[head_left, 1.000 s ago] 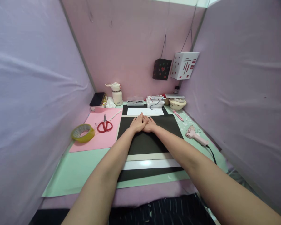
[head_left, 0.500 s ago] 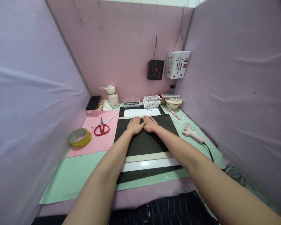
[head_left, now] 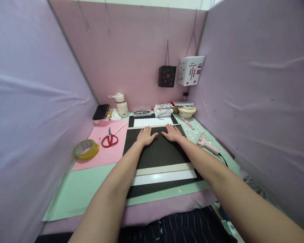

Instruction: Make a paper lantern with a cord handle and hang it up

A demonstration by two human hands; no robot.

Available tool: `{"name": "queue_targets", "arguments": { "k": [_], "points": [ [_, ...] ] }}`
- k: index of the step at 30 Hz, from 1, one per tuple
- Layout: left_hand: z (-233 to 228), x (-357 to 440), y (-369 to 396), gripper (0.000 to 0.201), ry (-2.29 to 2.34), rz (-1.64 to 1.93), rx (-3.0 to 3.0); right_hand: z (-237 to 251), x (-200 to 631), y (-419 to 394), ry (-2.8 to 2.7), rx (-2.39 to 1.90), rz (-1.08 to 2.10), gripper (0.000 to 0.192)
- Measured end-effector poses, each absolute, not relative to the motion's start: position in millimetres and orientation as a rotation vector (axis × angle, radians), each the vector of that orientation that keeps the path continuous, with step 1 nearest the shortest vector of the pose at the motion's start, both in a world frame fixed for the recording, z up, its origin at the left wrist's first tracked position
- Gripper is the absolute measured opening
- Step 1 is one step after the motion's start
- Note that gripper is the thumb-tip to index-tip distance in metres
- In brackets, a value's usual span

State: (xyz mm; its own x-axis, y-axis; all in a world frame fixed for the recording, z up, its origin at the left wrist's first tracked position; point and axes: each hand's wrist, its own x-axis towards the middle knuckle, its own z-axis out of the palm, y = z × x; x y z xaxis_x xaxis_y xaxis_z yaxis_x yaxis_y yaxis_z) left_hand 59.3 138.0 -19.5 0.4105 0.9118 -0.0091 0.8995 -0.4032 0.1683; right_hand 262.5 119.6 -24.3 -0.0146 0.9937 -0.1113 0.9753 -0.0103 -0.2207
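Note:
A sheet of black paper lies flat in front of me on a pale board. My left hand rests palm down near its far edge, fingers spread. To the right, my right hand lies flat on the same sheet, its fingers apart and its thumb pointing toward the left hand. A gap of black paper shows between the two thumbs. Under the board, white paper and another black sheet stick out toward me.
Left, a roll of yellow tape and red-handled scissors lie by pink paper. A pink glue gun and pink cutter are right. Behind stand a white bottle and bowl. Black and white paper lanterns hang above.
My right hand has slid to the right across the black paper, away from my left hand. The thumbs were touching before and are now apart. My left hand has stayed in place.

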Motion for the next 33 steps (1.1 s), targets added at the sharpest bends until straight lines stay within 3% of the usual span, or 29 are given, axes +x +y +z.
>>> {"name": "queue_targets", "arguments": {
  "k": [11, 23, 33],
  "points": [
    [-19, 60, 137, 0.08, 1.623, 0.139, 2.502, -31, 290, 121, -1.911, -2.309, 0.337, 0.086],
    [-16, 60, 134, 0.081, 1.625, 0.147, 2.499, -31, 287, 117, -1.862, -2.297, 0.288, 0.078],
    [-18, 59, 136, 0.084, 1.62, 0.149, 2.489, -32, 287, 116, -1.786, -2.333, 0.254, 0.085]
  ]
}}
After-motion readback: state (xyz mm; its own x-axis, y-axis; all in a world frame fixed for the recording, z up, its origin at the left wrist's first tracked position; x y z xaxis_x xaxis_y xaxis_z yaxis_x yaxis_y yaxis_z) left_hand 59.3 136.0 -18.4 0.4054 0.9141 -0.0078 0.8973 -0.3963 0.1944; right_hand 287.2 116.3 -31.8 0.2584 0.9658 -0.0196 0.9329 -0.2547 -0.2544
